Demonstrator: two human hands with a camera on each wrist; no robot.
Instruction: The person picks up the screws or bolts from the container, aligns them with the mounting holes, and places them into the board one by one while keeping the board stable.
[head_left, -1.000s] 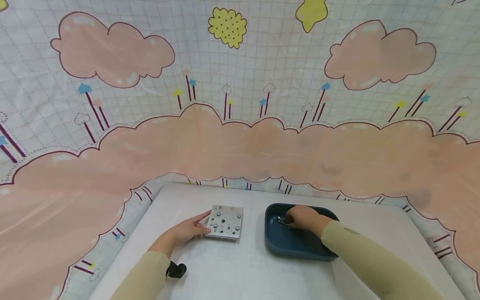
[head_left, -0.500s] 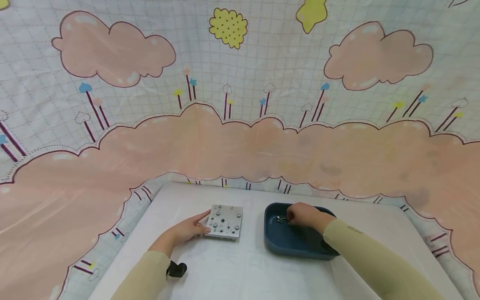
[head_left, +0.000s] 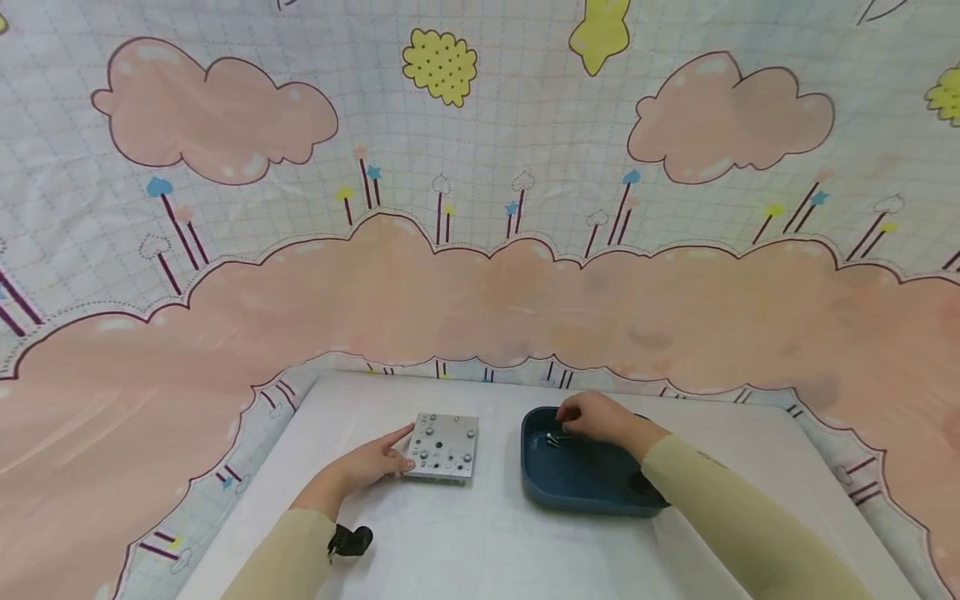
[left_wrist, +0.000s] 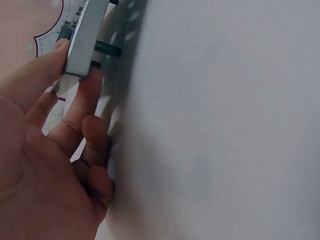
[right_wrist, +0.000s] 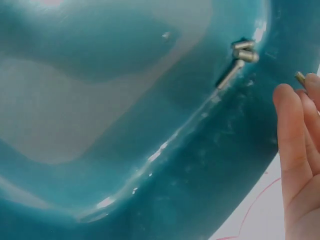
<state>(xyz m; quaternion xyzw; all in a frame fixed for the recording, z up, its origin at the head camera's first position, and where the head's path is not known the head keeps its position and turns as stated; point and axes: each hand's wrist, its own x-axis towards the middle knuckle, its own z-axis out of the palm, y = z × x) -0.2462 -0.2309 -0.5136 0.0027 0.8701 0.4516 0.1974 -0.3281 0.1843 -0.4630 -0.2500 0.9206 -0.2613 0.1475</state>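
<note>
A square metal plate with several screws and holes in its top lies left of centre on the white table. My left hand holds its left edge. In the left wrist view the thumb lies on one face of the plate and a finger on the other, where dark pegs stick out. My right hand is over the far left part of the blue tray. In the right wrist view its fingers pinch a small metal screw, mostly hidden by the fingertips. Several small screws lie in the tray's corner.
The white table runs under plate and tray, with a strip between them. A patterned cloth hangs behind and along the sides. A black wrist device juts from the left sleeve.
My right hand has risen from the tray's floor and moved slightly toward its far left rim, with a small screw between its fingers. The left hand stays on the plate. The head view has shifted slightly.
</note>
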